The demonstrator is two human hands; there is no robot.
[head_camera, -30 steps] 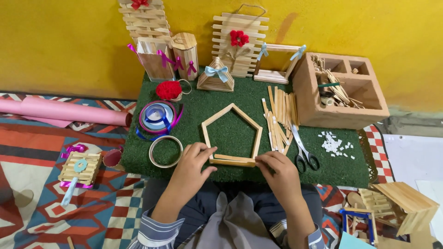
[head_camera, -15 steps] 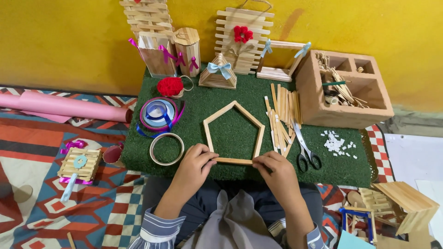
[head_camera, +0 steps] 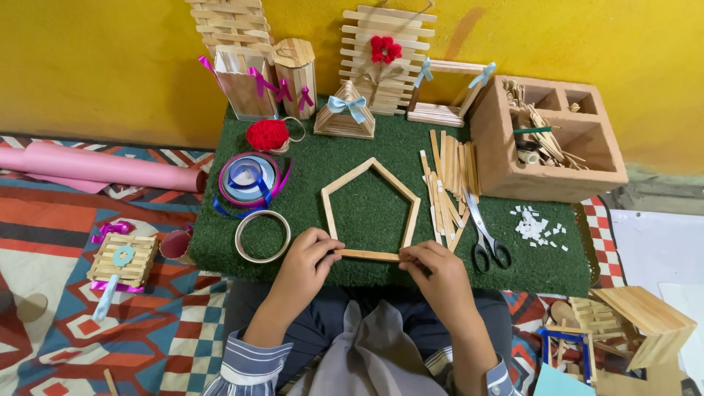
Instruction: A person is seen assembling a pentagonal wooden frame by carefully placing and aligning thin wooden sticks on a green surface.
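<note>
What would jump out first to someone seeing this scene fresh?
A house-shaped stick frame lies mid-mat on the green turf mat, with the left hand and right hand pinching its bottom stick. Behind it, against the yellow wall, a red flower tops a stick panel, and a red pompom sits at left.

Both hands low and close together, fingers pinched inward.

The left hand (head_camera: 306,258) lies knuckles up, its fingers (head_camera: 328,244) curled and pointing right with the tips closed in a pinch. The right hand (head_camera: 438,273) mirrors it, fingers (head_camera: 415,256) bent and pointing left, tips pressed together. Both forearms come up from the bottom edge in striped sleeve cuffs, wrists straight, angled slightly toward each other.
</note>
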